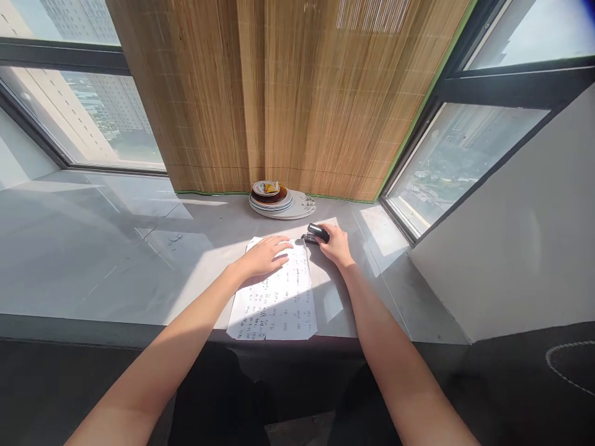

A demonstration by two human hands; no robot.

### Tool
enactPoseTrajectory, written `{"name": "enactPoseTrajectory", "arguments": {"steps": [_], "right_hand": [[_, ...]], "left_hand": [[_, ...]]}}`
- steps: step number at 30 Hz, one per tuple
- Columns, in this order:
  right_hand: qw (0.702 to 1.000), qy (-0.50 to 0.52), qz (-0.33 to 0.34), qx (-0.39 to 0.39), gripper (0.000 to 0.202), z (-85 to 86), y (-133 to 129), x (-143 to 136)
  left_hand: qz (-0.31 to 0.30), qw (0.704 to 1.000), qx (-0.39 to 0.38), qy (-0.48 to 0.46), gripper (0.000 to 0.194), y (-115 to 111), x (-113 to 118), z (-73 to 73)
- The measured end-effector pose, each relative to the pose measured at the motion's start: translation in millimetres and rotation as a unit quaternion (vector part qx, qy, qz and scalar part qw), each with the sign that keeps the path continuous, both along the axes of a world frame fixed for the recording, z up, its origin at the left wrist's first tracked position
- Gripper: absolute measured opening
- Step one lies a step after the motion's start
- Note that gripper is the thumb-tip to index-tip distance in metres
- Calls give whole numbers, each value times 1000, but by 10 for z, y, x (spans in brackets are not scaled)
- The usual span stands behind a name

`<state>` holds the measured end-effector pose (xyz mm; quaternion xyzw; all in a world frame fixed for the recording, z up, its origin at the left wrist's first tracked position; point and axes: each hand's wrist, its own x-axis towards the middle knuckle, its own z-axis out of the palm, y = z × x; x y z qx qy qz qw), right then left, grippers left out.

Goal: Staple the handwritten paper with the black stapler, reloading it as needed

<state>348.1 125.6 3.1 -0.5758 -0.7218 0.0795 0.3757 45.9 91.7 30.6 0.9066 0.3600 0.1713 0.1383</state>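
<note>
White sheets of paper (288, 297) with handwriting lie on the grey ledge, their near end at its front edge. My left hand (267, 255) rests on the upper left part of the paper, fingers spread and pointing right. At the paper's upper right corner, my right hand (335, 243) is wrapped round a black stapler (318, 233). The stapler's front end points left and meets the paper's corner; whether the paper is between its jaws cannot be made out.
Stacked plates (272, 201) with a small yellow item on top stand behind the paper, against a bamboo blind (297, 99). Small scraps (175, 239) lie on the ledge (116, 260) at left. Windows flank the blind, and a white wall (520, 229) rises at right.
</note>
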Motion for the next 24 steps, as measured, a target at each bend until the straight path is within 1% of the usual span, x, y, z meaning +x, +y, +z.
{"name": "enactPoseTrajectory", "arguments": {"steps": [2, 3, 5, 8, 12, 15, 18, 24], "right_hand": [[1000, -17, 7, 12, 50, 17, -15, -21], [1000, -24, 9, 14, 53, 26, -24, -24], [999, -37, 9, 13, 57, 41, -37, -21], [999, -46, -1, 17, 60, 53, -44, -12], [999, -28, 6, 25, 59, 58, -31, -9], [999, -14, 28, 22, 56, 69, -20, -10], [999, -10, 39, 21, 56, 90, -24, -24], [999, -31, 5, 8, 58, 111, -45, -94]], "left_hand": [[-26, 999, -20, 11, 50, 121, 165, -19], [-27, 999, -30, 17, 53, 164, 235, -40], [-10, 998, -50, 28, 55, 196, 343, -94], [19, 997, -60, 36, 52, 136, 430, -150], [20, 996, -78, 31, 52, 83, 441, -132], [6, 995, -90, 40, 54, 127, 417, -115], [-2, 995, -94, 36, 54, 176, 416, -131], [-11, 996, -86, 26, 51, 209, 470, -190]]}}
